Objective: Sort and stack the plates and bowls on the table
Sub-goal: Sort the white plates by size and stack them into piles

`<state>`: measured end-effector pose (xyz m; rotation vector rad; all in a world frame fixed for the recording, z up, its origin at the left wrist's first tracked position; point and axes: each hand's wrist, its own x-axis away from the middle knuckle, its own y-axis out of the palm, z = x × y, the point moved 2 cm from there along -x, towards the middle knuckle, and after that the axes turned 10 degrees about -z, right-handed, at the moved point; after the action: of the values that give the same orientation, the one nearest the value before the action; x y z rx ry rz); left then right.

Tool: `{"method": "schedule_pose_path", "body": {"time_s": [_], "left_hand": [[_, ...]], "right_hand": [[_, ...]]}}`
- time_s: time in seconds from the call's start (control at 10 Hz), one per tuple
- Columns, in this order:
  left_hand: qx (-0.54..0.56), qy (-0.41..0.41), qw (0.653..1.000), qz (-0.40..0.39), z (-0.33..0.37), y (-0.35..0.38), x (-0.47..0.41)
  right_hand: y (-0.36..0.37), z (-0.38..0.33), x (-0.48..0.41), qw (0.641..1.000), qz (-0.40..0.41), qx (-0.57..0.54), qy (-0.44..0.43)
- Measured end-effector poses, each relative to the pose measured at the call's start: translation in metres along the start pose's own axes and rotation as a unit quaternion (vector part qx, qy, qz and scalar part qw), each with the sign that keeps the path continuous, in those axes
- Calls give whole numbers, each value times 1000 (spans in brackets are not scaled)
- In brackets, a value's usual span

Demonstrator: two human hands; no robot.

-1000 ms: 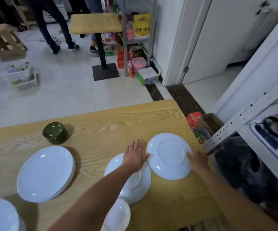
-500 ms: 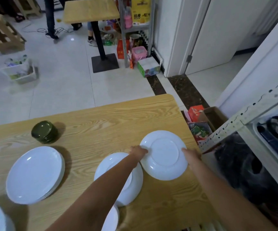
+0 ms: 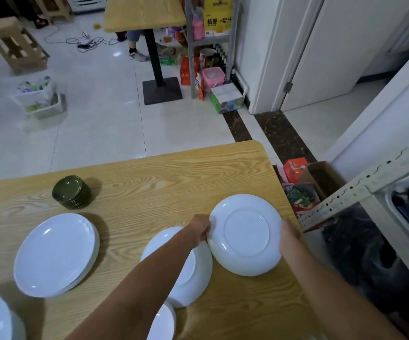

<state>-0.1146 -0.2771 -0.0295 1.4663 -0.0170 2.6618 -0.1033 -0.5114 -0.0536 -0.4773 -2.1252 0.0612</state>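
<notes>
Looks like a small eatery or shop back room: white tiled floor [image 3: 100,128], pedestal table [image 3: 144,13], wood-grain bench [image 3: 174,173]. Metal rack [image 3: 232,45] by the wall, crammed with cartons [image 3: 217,15] and boxed goods.

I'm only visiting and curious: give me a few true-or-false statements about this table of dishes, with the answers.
1. The left hand and right hand hold the upside-down white round dish at opposite rims. True.
2. The stack of small dark green dishes sits atop the stack of flat white plates. False: it stands apart on the wooden table, farther back.
3. The held dish shows its base ring upward. True.
4. The flat white plates lie right of the held dish. False: they lie to its left.
</notes>
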Motion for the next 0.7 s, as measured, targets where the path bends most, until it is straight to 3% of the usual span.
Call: {"method": "schedule_pose_path", "body": {"time_s": [0.2,0.3,0.4,0.5,0.6,0.7], "left_hand": [[216,-27,976,-27,-7,-8,5],[235,-31,968,-83,-12,-12,15],[113,-68,978,-164,-20,-14,32],[118,-86,960,-239,-25,-17,45],[193,-53,950,-238,-23,-31,56],[163,-13,975,-150,-24,-58,76]], "right_hand": [[1,-7,18,998,64,-20,-17],[5,-22,27,995,53,-87,-23],[17,-41,37,969,-30,-239,-61],[32,-57,61,942,-157,-263,-140],[48,-61,88,917,-237,-282,-154],[69,-55,106,932,-240,-247,-110]]}}
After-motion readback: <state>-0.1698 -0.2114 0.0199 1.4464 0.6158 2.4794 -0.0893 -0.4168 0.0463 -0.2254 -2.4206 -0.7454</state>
